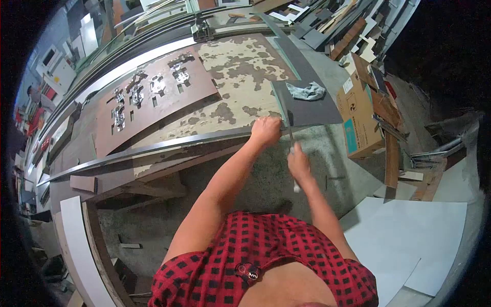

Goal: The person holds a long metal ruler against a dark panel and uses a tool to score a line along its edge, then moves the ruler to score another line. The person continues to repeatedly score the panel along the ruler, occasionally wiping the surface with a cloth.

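Observation:
My left hand (pixel 265 130) grips the near end of a long metal strip (pixel 153 148) that runs along the front edge of the worn workbench (pixel 240 77). My right hand (pixel 298 165) is closed around a thin hand tool with a pale handle (pixel 293 153). The tool's blade reaches up to the strip's end, beside my left hand. A dark grey panel (pixel 307 110) lies just beyond both hands, and a crumpled grey rag (pixel 307 92) rests on it.
A brown board (pixel 153 97) with cut-outs and metal hinges lies on the bench to the left. A cardboard box (pixel 358 110) stands on the floor at the right. White panels (pixel 404 235) lie on the floor near me. Boards and offcuts pile up at the back.

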Motion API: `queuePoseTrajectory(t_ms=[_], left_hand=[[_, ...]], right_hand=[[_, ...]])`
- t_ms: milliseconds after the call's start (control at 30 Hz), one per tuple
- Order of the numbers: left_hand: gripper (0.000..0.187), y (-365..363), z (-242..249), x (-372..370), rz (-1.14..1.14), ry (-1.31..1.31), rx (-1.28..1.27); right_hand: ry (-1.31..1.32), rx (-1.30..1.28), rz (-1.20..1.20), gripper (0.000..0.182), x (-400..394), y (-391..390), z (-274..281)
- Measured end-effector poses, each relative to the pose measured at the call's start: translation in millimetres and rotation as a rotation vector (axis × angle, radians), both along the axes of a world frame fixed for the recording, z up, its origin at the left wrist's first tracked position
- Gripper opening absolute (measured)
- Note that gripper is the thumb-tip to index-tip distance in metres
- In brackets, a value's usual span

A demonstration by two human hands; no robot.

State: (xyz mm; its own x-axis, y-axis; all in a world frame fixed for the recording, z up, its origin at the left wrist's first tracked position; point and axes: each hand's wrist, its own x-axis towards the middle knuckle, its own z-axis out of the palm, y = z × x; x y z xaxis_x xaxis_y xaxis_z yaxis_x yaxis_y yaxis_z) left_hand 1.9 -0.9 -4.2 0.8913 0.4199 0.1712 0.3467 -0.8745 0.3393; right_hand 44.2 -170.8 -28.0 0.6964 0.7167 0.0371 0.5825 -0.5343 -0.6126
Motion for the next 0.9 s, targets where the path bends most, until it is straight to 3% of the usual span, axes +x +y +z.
queuePoseTrajectory(t_ms=[167, 400, 467, 600, 733, 900], left_hand=[[0.019, -1, 1, -1, -0.017, -0.025, -0.002], [0.019, -3, 6, -1, -0.024, -0.027, -0.013], [0.009, -5, 9, -3, 0.0, -0.062, -0.02], [0.009, -2, 6, -4, -0.039, -0.124, 0.029], [0.016, 0, 4, 1, -0.005, 0.01, -0.039], [0.015, -1, 4, 0, -0.036, 0.006, -0.04]], right_hand=[[0.138, -0.045, -0.094, 0.019, -27, -60, -23], [-0.078, 0.022, -0.03, 0.018, 9, 24, 4], [-0.097, -0.032, -0.07, 0.022, 9, 37, 9], [-0.101, -0.002, -0.027, 0.021, -9, -8, -18], [-0.05, -0.001, -0.029, 0.019, -34, -59, -45], [-0.071, 0.052, 0.012, 0.018, 1, -2, -20]])
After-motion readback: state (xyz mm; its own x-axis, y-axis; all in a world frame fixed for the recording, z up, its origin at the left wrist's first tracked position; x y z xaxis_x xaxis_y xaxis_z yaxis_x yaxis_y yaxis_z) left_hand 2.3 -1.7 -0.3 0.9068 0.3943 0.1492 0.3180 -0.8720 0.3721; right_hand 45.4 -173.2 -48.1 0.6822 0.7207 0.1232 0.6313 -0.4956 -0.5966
